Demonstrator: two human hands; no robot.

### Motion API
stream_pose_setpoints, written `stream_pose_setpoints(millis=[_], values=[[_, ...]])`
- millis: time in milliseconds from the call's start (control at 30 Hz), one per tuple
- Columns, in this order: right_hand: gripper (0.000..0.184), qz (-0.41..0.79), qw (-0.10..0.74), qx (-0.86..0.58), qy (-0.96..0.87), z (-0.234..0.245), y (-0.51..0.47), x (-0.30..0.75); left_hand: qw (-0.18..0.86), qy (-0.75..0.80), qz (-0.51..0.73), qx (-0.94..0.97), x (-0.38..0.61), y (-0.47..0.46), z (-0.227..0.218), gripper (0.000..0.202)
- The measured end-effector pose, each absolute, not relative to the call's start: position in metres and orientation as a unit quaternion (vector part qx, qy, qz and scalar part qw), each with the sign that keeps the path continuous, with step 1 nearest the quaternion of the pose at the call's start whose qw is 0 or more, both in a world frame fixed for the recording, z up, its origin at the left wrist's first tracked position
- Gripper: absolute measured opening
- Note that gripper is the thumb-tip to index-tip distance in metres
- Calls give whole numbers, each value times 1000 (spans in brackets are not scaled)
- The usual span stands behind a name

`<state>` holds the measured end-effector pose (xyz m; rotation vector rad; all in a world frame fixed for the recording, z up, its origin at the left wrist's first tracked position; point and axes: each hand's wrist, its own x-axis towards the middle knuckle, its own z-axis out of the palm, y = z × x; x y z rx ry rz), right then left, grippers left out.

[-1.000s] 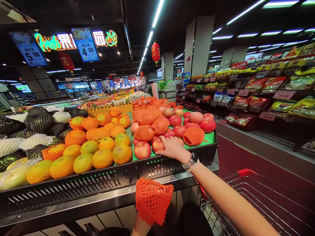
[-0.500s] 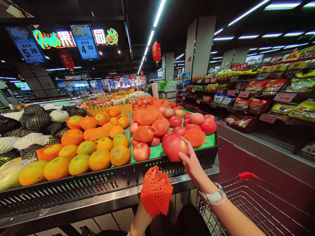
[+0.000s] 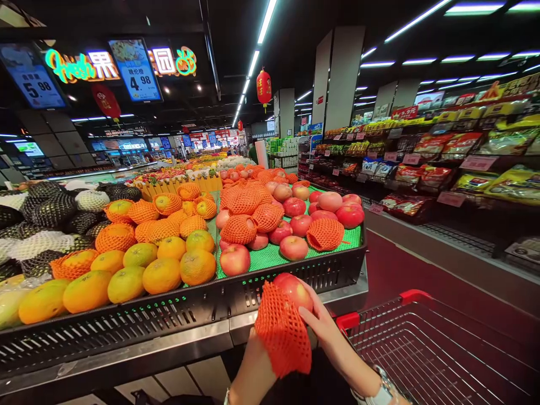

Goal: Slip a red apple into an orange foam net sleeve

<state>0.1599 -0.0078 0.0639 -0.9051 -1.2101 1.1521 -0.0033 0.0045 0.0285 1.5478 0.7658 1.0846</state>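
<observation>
apple in hand: a red apple (image 3: pixel 292 288) with a yellowish patch, at the near side of the fruit crate, between the person's two hands.
right hand: the right hand (image 3: pixel 321 320) curls its fingers and thumb around the apple's right side, gripping it.
left hand: the left hand (image 3: pixel 255 355) is mostly hidden under the foam net; how far its fingers are spread cannot be told.
net: an orange foam net sleeve (image 3: pixel 282 332) drapes over the left hand, up against the apple's near left side.
crate: a black slotted crate (image 3: pixel 333 271) with green lining stands on a metal-edged desk (image 3: pixel 169 347).
apples within: loose apple at near left (image 3: pixel 235 260), another near the middle (image 3: pixel 294 247), a netted fruit (image 3: pixel 324 234) to its right.
left of these: oranges (image 3: pixel 162 274), some netted.
near right: a wire shopping cart (image 3: pixel 415 296) with red corners.
far right: bagged goods (image 3: pixel 434 175) on shelves.
far, overhead: a red lantern (image 3: pixel 264 88).
</observation>
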Motion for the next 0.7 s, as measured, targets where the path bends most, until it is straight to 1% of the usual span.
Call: stream_pose_setpoints(millis=[100, 200, 267, 333, 433, 500, 567, 633, 700], values=[[73, 481, 599, -406, -495, 55, -10, 157, 501, 314, 442, 675, 4, -1, 36, 33], [71, 489, 594, -407, -492, 53, -12, 159, 520, 328, 453, 645, 13, 1, 29, 30], [75, 491, 575, -399, -519, 56, -15, 163, 543, 343, 476, 601, 19, 7, 17, 32], [74, 476, 550, -389, -565, 61, -18, 168, 561, 349, 495, 564, 24, 12, 6, 39], [64, 421, 504, -387, -648, 70, -25, 175, 576, 344, 504, 544, 25, 14, -1, 46], [61, 379, 469, -394, -694, 76, -31, 178, 586, 339, 503, 537, 21, 10, 0, 49], [64, 352, 442, -414, -714, 84, -38, 177, 585, 345, 507, 530, 14, 6, -1, 54], [68, 351, 434, -428, -711, 93, -44, 174, 571, 365, 518, 521, 7, 4, -5, 60], [61, 367, 428, -427, -707, 100, -49, 170, 550, 392, 529, 515, 2, 5, -14, 63]])
